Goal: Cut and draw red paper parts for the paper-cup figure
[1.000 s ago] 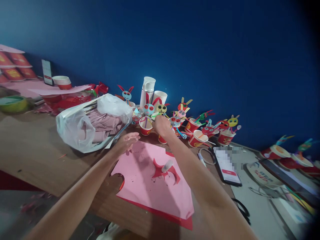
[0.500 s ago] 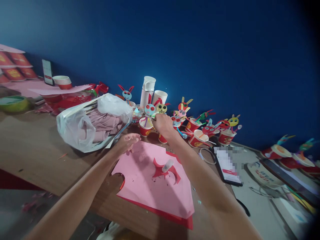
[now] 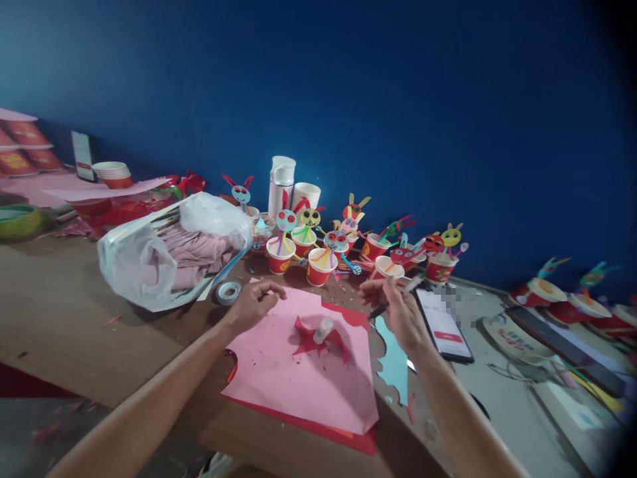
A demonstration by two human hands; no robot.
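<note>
My left hand (image 3: 255,307) hovers by the far left edge of a pink paper sheet (image 3: 298,385), fingers loosely bent and apart, with nothing visible in them. A roll of tape (image 3: 228,293) lies just beyond it. My right hand (image 3: 398,311) is closed around a slim pen (image 3: 413,285) with a dark end pointing left and a pale end on the right. On the pink sheet lies a red paper cutout (image 3: 304,338) with a small translucent cylinder (image 3: 324,329) on it. Red paper (image 3: 348,439) shows underneath. A light-blue paper scrap (image 3: 393,362) lies below my right hand.
Red paper cups with paper rabbit figures, such as one front cup (image 3: 322,271), line the back. A white bottle (image 3: 282,186) stands behind them. A plastic bag (image 3: 139,279) with pink cloth is left; a phone (image 3: 445,332) lies right.
My right hand has moved from the cups toward me and right, now with the pen. A cup figure stands where it was. My left hand's fingers have curled. The view has shifted slightly.
</note>
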